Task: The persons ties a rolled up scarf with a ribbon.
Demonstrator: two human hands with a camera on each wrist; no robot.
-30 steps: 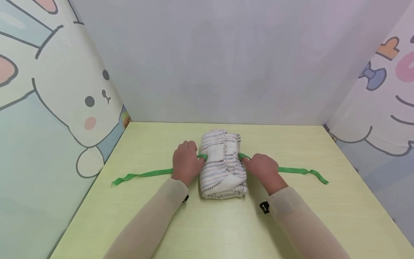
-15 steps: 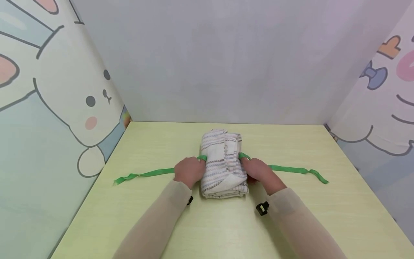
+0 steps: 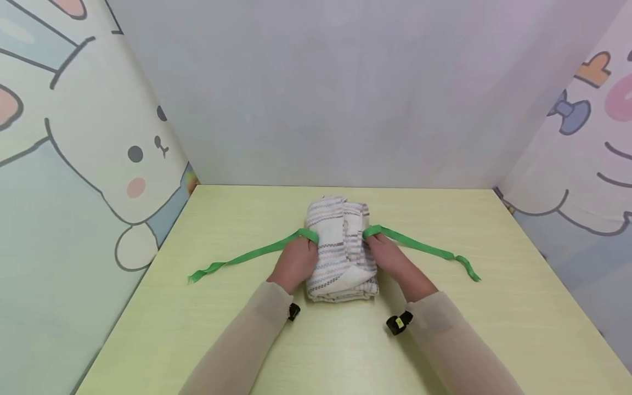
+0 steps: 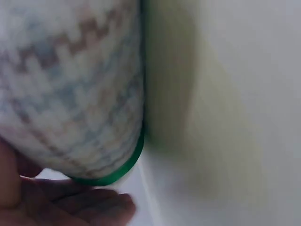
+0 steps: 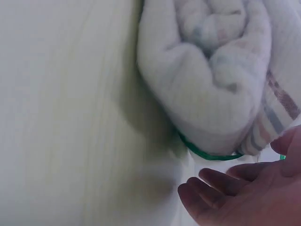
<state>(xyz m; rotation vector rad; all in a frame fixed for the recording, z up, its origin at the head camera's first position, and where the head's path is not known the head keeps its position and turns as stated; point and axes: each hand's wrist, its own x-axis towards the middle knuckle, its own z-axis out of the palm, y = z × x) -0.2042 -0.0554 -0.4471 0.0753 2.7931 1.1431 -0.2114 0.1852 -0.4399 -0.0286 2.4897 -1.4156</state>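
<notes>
the step in hand seems to be bringing up the green ribbon on both sides of the folded cloth, which is lying near the middle of the bench with the ribbon passing beneath it. on the left, doing it well would mean letting the ribbon lie flat along the cloth's edge without twisting. in the middle, the cloth should be staying put, its folds undisturbed. on the right, the tension should be matching the left, or the bundle could be sliding sideways.

as for the grip, the left hand is resting beside the cloth's left edge, the ribbon arching over it; its fingers are reaching out fairly straight. the right hand is sitting at the right edge, the ribbon arching there too; its fingers are lying loosely extended, slightly spread. whether either thumb is pinching the ribbon, i cannot tell.
</notes>
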